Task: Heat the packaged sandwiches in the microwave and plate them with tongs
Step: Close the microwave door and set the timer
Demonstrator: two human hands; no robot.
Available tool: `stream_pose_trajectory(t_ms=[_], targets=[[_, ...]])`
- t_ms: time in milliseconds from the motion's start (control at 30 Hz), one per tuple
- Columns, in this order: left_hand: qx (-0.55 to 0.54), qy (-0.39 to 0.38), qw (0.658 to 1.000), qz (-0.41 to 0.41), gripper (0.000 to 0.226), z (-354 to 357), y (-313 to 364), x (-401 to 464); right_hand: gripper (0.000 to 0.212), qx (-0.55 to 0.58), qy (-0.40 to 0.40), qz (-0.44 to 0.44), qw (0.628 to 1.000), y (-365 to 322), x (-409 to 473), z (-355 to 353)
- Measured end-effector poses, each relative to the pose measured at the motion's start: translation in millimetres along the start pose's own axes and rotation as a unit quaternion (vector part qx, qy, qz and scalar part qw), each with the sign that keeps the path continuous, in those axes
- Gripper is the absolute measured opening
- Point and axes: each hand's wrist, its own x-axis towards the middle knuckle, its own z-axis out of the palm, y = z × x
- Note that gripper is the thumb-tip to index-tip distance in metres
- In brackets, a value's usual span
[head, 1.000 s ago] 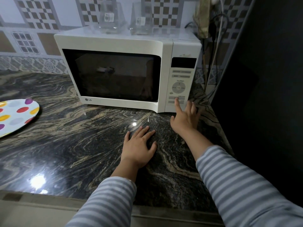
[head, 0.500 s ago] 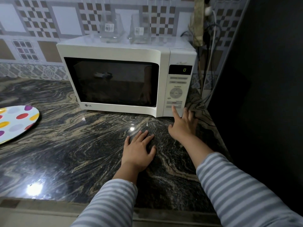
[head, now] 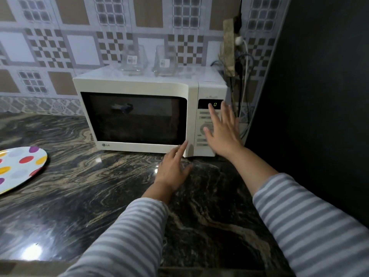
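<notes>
A white microwave [head: 139,85] stands at the back of the dark marble counter with its door closed; its display reads 0. The dark window hides what is inside. My right hand [head: 223,129] is raised in front of the control panel [head: 201,116], fingers spread and straight. My left hand [head: 173,168] hovers low over the counter, its index finger stretched to the door's lower right corner. A polka-dot plate [head: 20,166] lies at the left edge. No sandwiches or tongs are in sight.
Two clear glass containers [head: 133,60] sit on top of the microwave. Cables and a plug [head: 241,56] hang to its right beside a dark wall or appliance [head: 319,96]. The marble counter [head: 89,196] stretches in front, its edge near the bottom.
My right hand rose from the lower buttons to the middle of the panel and opened out. My left hand lifted off the counter and reached toward the door. The display lit up with 0.
</notes>
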Motion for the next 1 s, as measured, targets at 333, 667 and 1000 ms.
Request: stream_pose_trajectory(t_ms=[333, 667, 1000], targets=[[-0.119, 0.131, 0.98, 0.087, 0.093, -8.2, 31.7, 82.0, 0.062, -0.111, 0.073, -0.09, 0.987, -3.6, 65.7, -13.5], [-0.089, 0.119, 0.984, 0.095, 0.099, -6.5, 12.8, 105.0, 0.078, -0.165, 0.184, -0.138, 0.959, 7.1, 84.2, 10.4], [-0.098, 0.118, 0.984, 0.094, 0.112, -10.8, 11.2, 109.5, 0.088, -0.17, 0.165, -0.12, 0.964, 6.7, 86.6, 13.1]])
